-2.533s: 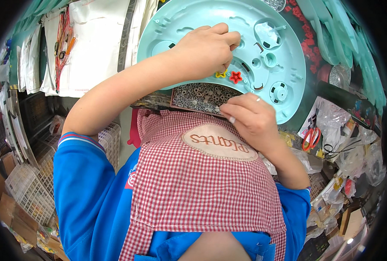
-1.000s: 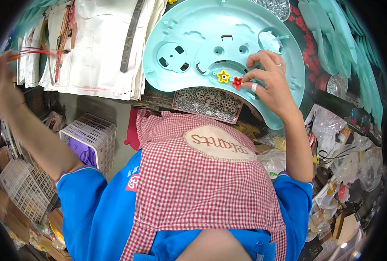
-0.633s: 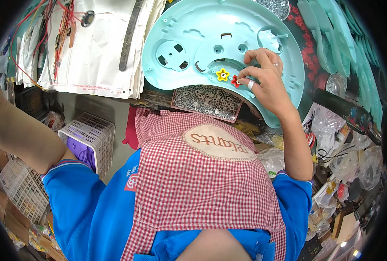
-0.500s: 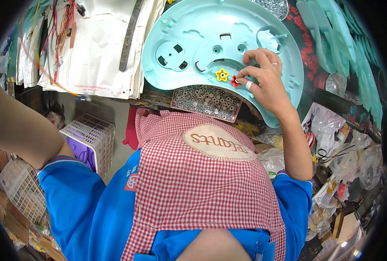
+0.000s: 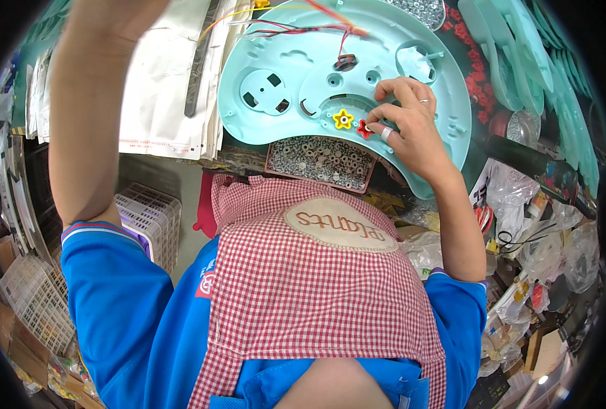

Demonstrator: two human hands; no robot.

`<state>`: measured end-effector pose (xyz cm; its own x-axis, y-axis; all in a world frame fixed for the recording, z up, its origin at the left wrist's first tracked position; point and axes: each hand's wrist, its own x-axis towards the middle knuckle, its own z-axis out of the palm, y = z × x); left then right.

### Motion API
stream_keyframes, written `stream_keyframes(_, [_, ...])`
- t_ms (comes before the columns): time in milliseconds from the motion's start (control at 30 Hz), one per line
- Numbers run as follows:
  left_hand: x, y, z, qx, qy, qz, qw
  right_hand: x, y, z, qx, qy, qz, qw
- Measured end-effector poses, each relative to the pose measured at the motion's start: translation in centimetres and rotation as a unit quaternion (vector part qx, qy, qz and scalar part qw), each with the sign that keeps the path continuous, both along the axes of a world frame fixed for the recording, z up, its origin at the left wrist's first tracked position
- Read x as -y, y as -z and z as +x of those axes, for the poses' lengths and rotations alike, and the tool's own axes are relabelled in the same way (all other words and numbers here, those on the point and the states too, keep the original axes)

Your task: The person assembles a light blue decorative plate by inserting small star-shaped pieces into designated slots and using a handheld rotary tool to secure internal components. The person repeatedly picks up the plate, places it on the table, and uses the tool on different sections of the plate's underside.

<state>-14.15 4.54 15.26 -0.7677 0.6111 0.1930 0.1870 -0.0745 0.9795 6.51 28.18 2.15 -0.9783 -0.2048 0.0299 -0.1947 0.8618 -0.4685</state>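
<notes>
A turquoise curved plastic shell point(image 5: 248, 126) lies hollow side up on the bench. My right hand point(image 5: 412, 129) is over its near edge, thumb and forefinger pinched on a small red star-shaped piece point(image 5: 363, 129) seated in the shell. Just left of that sits a yellow star-shaped piece point(image 5: 343, 119) with a pale centre. A bundle of thin red, black and yellow wires point(image 5: 296, 28), partly blurred, hangs across the shell's far side; a dark small part point(image 5: 345, 63) dangles from it. My left hand point(image 5: 122, 17) is at the top left, its fingers cut off by the picture's edge.
A pink tray point(image 5: 269, 163) of small ring-like parts stands below the shell. White papers point(image 5: 160, 88) lie left. Red small pieces point(image 5: 466, 48), a tub of shiny parts point(image 5: 425, 13) and stacked turquoise panels point(image 5: 521, 54) are right. A crate point(image 5: 163, 218) stands below left.
My left arm has swung up and inward from the far left. The wires have moved from above the papers to over the shell. My right hand keeps its pinch on the red star-shaped piece.
</notes>
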Motion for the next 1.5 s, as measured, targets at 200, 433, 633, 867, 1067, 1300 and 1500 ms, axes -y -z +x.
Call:
stream_keyframes(200, [0.3, 6.1, -0.3, 0.149, 0.085, -0.005, 0.985, 0.0, -0.1, -0.1, 0.007, 0.0, 0.006, 1.0])
stream_keyframes(433, [-0.2, 6.2, 1.4, 0.173, 0.101, -0.038, 0.979, -0.2, -0.2, -0.3, 0.009, -0.014, -0.008, 1.0])
stream_keyframes(633, [-0.5, 5.4, 1.9, 0.183, 0.105, -0.033, 0.977, -0.5, -0.5, -0.3, -0.014, -0.033, -0.017, 0.999])
stream_keyframes(867, [1.4, 9.0, 5.5, 0.051, 0.077, -0.074, 0.993, -9.9, -2.7, 7.0, -0.533, 0.408, 0.16, 0.724])
stream_keyframes(1067, [-1.5, 10.6, 8.8, -0.061, 0.074, -0.186, 0.978, -12.0, 2.5, 7.5, -0.413, 0.376, -0.186, 0.808])
stream_keyframes(1300, [-0.8, 11.1, 11.0, -0.092, 0.032, -0.203, 0.974, -1.8, -5.5, 9.4, -0.257, 0.204, -0.605, 0.725])
stream_keyframes(1500, [-2.2, 12.4, 11.9, -0.242, 0.027, -0.165, 0.956, 6.4, 0.2, 7.1, -0.174, 0.151, -0.643, 0.731])
